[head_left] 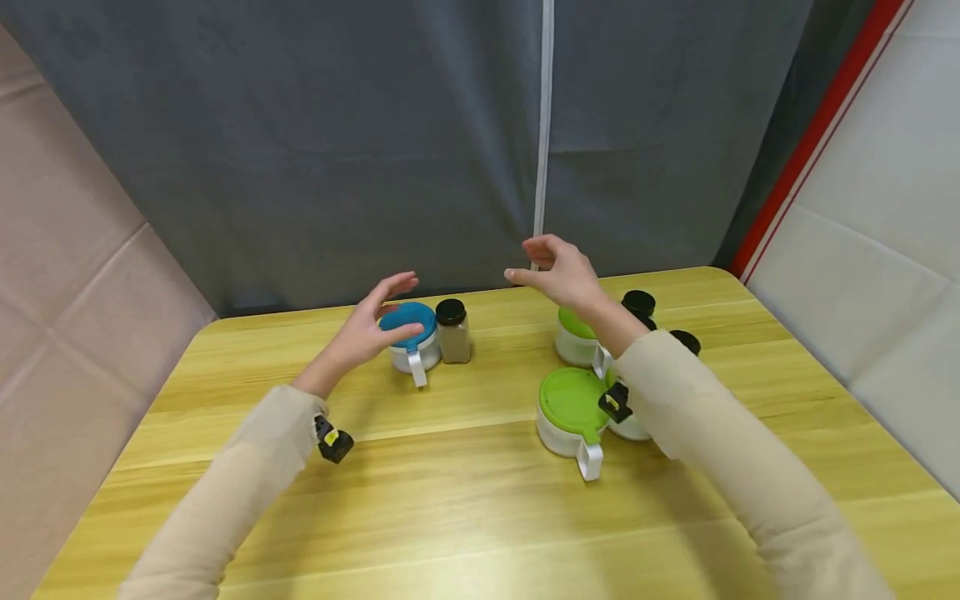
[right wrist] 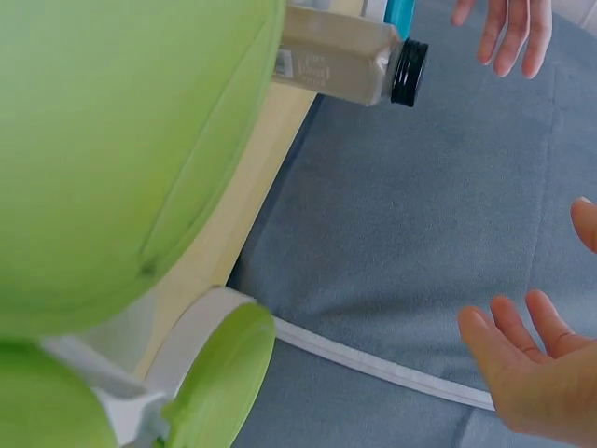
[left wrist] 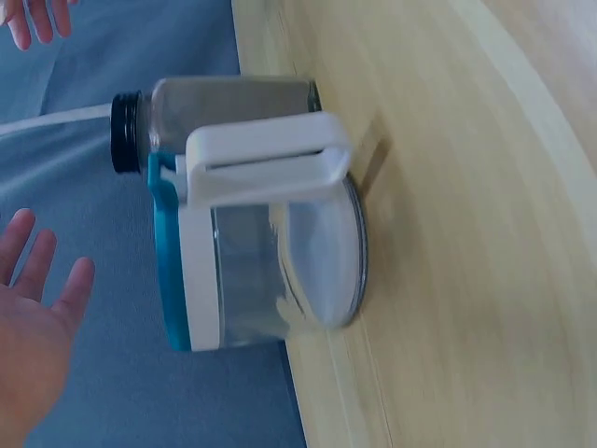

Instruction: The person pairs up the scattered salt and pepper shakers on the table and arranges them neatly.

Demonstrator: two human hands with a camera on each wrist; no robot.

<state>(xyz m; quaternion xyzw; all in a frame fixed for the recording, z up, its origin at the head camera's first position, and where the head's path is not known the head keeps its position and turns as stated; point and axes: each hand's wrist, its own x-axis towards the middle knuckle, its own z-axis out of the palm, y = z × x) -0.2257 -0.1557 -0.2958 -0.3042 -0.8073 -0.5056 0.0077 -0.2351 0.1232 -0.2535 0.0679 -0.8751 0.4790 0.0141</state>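
In the head view my left hand (head_left: 365, 332) hovers by a blue-lidded seasoning jar (head_left: 422, 354) with a white handle, its fingers spread and loosely bent around air. The left wrist view shows that hand (left wrist: 37, 327) apart from the lid, and some pale contents in the clear jar (left wrist: 252, 271). Right beside the jar stands a square black-capped spice bottle (head_left: 453, 340) with light brown powder. My right hand (head_left: 566, 275), held in the air above the back of the table, has its fingers parted and holds nothing. Under its forearm sit green-lidded seasoning jars (head_left: 573, 404).
More black-capped bottles (head_left: 638, 303) stand at the right behind the right sleeve, partly hidden. A grey curtain (head_left: 337, 167) hangs behind the wooden table (head_left: 420, 517). Pale padded walls (head_left: 885, 208) flank both sides.
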